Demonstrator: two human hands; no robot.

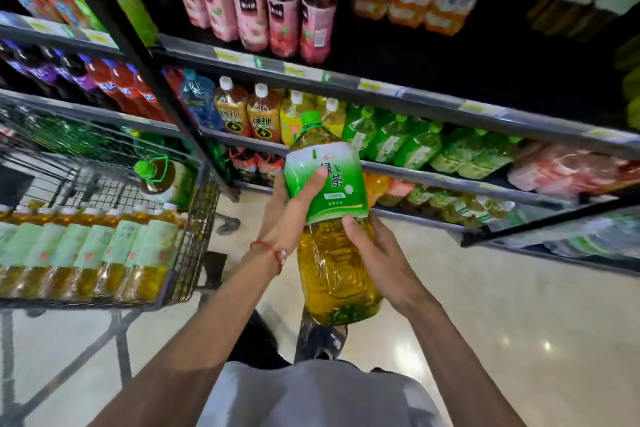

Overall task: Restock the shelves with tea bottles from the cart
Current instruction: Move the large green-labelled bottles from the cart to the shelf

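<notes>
Tea bottle [329, 163], large and green-capped, is held cap-up in the aisle before the shelves [381, 90]. Left hand [291, 215] curls round its green label; right hand [381, 253] wraps the amber body below. Wire cart [199, 218] alongside carries packed bottles [104, 246].

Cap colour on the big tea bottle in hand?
Green, seen in the head view: the tea bottle has a green cap.

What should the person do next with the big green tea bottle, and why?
Probably carry the green tea bottle forward to the shelf, beside the green-capped bottles. The left hand and right hand both grip it in mid-air, its cap toward them.
</notes>
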